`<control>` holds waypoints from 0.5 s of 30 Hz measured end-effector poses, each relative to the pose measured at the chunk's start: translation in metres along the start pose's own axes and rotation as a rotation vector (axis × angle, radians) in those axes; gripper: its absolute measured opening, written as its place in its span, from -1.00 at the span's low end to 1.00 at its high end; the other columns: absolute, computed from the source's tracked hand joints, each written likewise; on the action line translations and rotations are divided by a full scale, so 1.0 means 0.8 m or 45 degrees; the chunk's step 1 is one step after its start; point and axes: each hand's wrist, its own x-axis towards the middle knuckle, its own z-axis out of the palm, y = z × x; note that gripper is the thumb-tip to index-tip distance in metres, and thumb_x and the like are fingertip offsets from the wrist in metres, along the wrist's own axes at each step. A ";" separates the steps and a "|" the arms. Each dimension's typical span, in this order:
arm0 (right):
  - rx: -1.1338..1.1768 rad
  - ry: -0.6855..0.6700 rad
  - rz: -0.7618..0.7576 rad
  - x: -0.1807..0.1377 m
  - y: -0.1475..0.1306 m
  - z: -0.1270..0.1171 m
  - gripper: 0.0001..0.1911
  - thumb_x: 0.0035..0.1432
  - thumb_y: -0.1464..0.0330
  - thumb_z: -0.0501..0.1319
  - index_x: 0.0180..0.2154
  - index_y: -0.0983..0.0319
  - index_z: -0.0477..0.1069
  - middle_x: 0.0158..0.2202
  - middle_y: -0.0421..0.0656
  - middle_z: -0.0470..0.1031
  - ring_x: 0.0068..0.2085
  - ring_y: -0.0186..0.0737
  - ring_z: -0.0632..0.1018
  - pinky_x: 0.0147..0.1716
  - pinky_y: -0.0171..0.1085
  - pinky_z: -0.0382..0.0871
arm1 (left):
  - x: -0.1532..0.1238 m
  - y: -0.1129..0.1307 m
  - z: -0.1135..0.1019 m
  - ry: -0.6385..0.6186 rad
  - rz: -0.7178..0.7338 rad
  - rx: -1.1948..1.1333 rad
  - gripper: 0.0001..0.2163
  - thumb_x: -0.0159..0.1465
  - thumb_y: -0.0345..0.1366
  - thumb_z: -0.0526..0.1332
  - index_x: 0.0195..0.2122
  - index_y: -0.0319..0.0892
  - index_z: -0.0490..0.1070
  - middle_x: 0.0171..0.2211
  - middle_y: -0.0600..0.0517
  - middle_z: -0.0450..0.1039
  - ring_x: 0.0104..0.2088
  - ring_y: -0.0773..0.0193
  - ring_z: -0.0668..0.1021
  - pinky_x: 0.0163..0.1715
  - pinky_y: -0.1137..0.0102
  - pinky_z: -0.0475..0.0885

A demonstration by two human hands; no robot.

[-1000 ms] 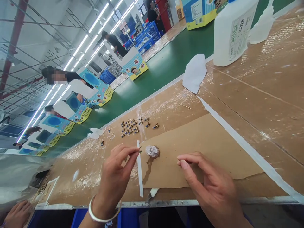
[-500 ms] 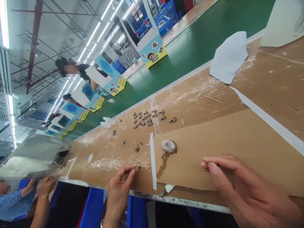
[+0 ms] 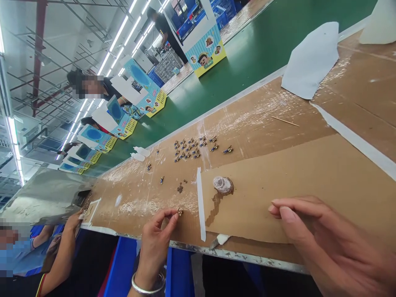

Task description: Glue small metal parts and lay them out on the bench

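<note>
My left hand (image 3: 159, 233) pinches a tiny dark-and-gold figurine part (image 3: 180, 211) between thumb and forefinger, just above the bench near its front edge. Farther right, my right hand (image 3: 315, 231) hovers over the cardboard sheet (image 3: 278, 181), thumb and fingertips together; whatever they may hold is hidden. Between and beyond my hands sits a small round container with whitish contents (image 3: 223, 185), a wet brown streak beside it. A little pile of small brown pieces (image 3: 180, 187) lies beyond my left hand. Past it stand rows of small blue-and-gold figurines (image 3: 187, 149).
A thin wooden stick (image 3: 285, 121) and a white paper sheet (image 3: 312, 62) lie on the bench. White bottles (image 3: 139, 153) lie at the far side. A green conveyor (image 3: 247, 66) carries printed boxes (image 3: 206, 53). At left, a co-worker's arm (image 3: 63, 255) reaches onto the bench.
The view has shifted slightly. My left hand still pinches the figurine part and my right hand keeps its pose. The co-worker's hand at left has reached farther onto the bench.
</note>
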 end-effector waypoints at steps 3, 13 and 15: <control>-0.034 0.013 -0.025 0.001 0.000 -0.001 -0.92 0.19 0.29 0.14 -0.25 0.05 0.38 -0.33 -0.35 0.46 -0.37 -0.41 0.47 -0.33 -0.43 0.27 | 0.002 -0.003 0.001 0.006 0.002 -0.004 -0.79 0.13 -0.16 0.26 -0.31 -0.18 0.49 -0.30 -0.04 0.52 -0.21 0.16 0.53 -0.11 0.30 0.36; -0.036 0.000 0.032 -0.002 0.001 0.002 -0.91 0.18 0.27 0.14 -0.24 0.05 0.37 -0.32 -0.34 0.46 -0.33 -0.39 0.49 -0.29 -0.43 0.29 | 0.004 -0.006 -0.001 -0.017 0.039 0.027 -0.81 0.14 -0.17 0.26 -0.31 -0.16 0.50 -0.31 -0.01 0.54 -0.22 0.18 0.55 -0.14 0.32 0.39; -0.050 -0.008 0.045 -0.003 0.002 0.002 -0.90 0.18 0.27 0.14 -0.23 0.04 0.37 -0.31 -0.35 0.47 -0.32 -0.40 0.50 -0.30 -0.43 0.30 | 0.004 -0.005 -0.001 -0.021 0.037 0.039 -0.82 0.14 -0.17 0.26 -0.32 -0.16 0.50 -0.30 -0.01 0.54 -0.22 0.18 0.54 -0.13 0.33 0.38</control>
